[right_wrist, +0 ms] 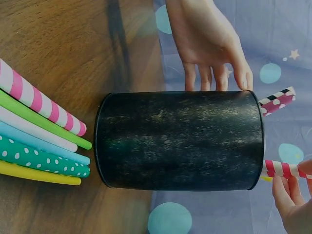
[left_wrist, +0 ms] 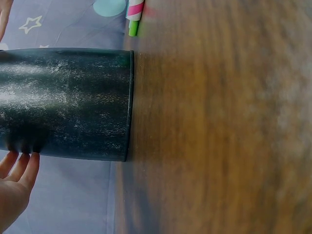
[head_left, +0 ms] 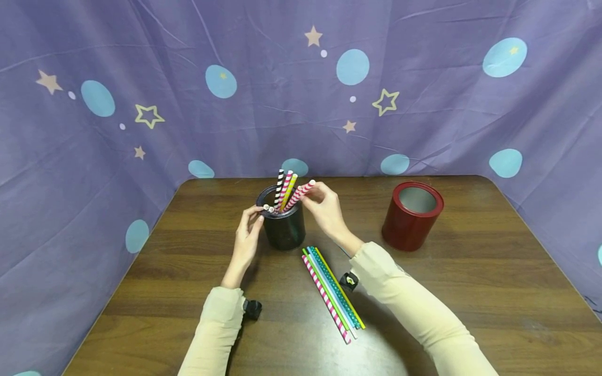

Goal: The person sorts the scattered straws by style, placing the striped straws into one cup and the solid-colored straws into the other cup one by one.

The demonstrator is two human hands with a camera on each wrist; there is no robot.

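A black can stands upright with paper straws sticking out: black-striped, pink-striped and yellow. My right hand is at the can's right rim, its thumb and fingers pinching a red-and-white striped straw that leans out over the edge. On the opposite side, my left hand rests its fairly straight fingers against the can wall near the rim. Two pale straw ends show beside its fingertips. The straws' lower parts are hidden inside the can.
In front of the can, a row of paper straws lies on the wooden table: pink-striped, green, white, light blue, dotted teal and yellow. A red can with an open top stands to the right. Behind hangs a purple patterned cloth.
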